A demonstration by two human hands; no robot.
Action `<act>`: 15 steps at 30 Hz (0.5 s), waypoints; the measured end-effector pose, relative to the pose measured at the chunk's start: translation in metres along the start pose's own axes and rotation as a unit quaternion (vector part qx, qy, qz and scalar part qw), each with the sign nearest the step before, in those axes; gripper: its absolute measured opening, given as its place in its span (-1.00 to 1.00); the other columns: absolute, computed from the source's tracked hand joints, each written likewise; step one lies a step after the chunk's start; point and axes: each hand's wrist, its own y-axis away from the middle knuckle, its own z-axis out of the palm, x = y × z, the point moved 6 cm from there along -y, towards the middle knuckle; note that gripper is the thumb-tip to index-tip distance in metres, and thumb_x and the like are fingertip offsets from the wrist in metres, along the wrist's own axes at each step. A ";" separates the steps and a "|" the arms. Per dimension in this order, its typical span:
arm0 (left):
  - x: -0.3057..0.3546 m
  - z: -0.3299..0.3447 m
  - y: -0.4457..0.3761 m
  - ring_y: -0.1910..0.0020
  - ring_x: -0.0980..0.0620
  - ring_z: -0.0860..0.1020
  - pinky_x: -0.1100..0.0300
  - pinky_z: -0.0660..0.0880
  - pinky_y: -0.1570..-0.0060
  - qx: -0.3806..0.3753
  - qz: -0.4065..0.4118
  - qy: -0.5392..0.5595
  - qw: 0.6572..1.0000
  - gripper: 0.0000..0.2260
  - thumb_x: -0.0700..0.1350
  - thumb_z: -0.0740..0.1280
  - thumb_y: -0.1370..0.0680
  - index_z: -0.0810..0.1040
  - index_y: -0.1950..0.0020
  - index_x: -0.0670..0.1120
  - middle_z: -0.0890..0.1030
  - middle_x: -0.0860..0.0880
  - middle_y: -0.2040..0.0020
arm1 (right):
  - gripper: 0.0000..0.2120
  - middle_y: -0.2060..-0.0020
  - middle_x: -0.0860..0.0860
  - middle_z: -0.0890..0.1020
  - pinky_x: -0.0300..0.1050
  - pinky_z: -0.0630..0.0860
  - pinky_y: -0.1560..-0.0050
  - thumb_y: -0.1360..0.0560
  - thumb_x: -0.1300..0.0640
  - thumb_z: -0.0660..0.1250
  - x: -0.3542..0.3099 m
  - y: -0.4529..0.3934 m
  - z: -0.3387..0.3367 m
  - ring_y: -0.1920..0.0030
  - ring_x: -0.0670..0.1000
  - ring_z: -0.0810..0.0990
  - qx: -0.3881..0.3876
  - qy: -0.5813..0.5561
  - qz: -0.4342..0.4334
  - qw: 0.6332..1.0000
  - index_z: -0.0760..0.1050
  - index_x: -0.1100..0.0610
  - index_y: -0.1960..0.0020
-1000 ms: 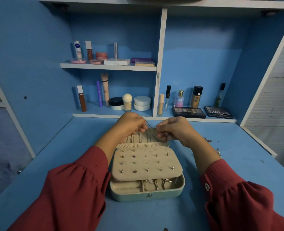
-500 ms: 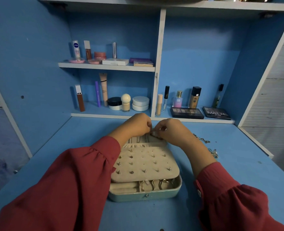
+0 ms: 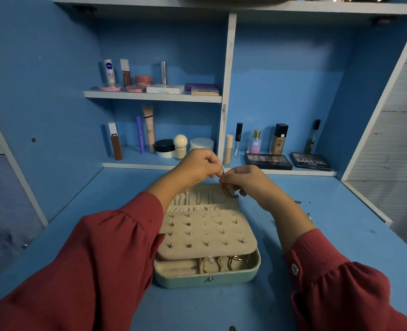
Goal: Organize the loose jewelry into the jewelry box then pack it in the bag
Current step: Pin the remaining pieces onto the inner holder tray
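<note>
We pinch a small silver clasp (image 3: pixel 222 168) between left hand (image 3: pixel 197 166) and right hand (image 3: pixel 242 181), fingers curled; open jewelry box (image 3: pixel 207 279) just below them.

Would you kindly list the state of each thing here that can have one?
jewelry box: open, lid laid back flat.
earring panel: folded down over the tray, studs pinned in it.
rings: slotted in the front tray.
small clasp: pinched between both hands above the lid.
left hand: gripping the clasp.
right hand: gripping it too.
loose jewelry: lying on the desk.
</note>
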 end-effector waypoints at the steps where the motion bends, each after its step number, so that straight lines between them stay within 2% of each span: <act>1: 0.000 -0.001 0.000 0.27 0.09 0.53 0.21 0.47 0.18 0.004 -0.003 -0.002 1.000 -0.84 -0.33 0.34 -0.44 0.54 0.25 -0.08 0.62 -0.01 0.29 | -0.88 0.38 0.10 0.59 -0.25 0.28 0.41 -0.47 0.19 0.39 0.000 0.000 0.000 0.43 -0.08 0.46 -0.001 -0.016 0.002 1.000 0.58 0.26 0.17; 5: -0.007 0.003 -0.003 0.15 0.02 0.58 0.12 0.53 0.03 0.002 0.000 -0.071 0.997 -0.82 -0.34 0.35 -0.44 0.53 0.25 -0.06 0.59 0.02 0.26 | -0.91 0.34 0.11 0.66 -0.27 0.38 0.44 -0.49 0.23 0.39 0.005 -0.001 -0.001 0.43 -0.06 0.56 0.021 -0.024 0.036 0.999 0.59 0.26 0.15; 8: -0.012 0.008 -0.005 0.15 0.01 0.54 0.13 0.51 0.03 0.002 0.003 -0.133 0.991 -0.85 -0.32 0.32 -0.46 0.54 0.20 -0.07 0.55 0.06 0.25 | -0.92 0.30 0.16 0.66 -0.31 0.42 0.51 -0.48 0.26 0.39 0.008 0.001 0.001 0.45 -0.06 0.60 0.020 -0.050 0.056 0.997 0.59 0.28 0.16; 10: -0.012 0.011 -0.004 0.14 0.01 0.53 0.11 0.51 0.00 -0.007 0.011 -0.165 0.986 -0.87 -0.32 0.30 -0.47 0.55 0.14 -0.10 0.53 0.07 0.25 | -0.90 0.26 0.15 0.68 -0.28 0.43 0.45 -0.45 0.22 0.40 0.010 -0.005 -0.003 0.41 -0.07 0.58 0.053 0.058 0.048 0.996 0.62 0.26 0.17; 12: -0.011 0.014 -0.003 0.12 0.00 0.52 0.11 0.49 0.00 -0.018 0.027 -0.198 0.980 -0.86 -0.32 0.28 -0.48 0.55 0.12 -0.09 0.52 0.06 0.23 | -0.89 0.22 0.10 0.68 -0.21 0.46 0.32 -0.41 0.17 0.42 0.013 -0.010 -0.008 0.29 -0.02 0.57 0.088 0.203 0.045 0.974 0.65 0.21 0.17; 15: -0.009 0.020 -0.001 0.11 -0.01 0.51 0.11 0.47 0.04 -0.040 0.052 -0.255 0.965 -0.83 -0.32 0.23 -0.49 0.51 0.12 -0.07 0.51 0.04 0.19 | -0.87 0.18 0.12 0.67 -0.09 0.54 0.21 -0.35 0.13 0.45 0.020 -0.015 -0.009 0.19 0.06 0.60 0.102 0.286 0.046 0.952 0.64 0.20 0.19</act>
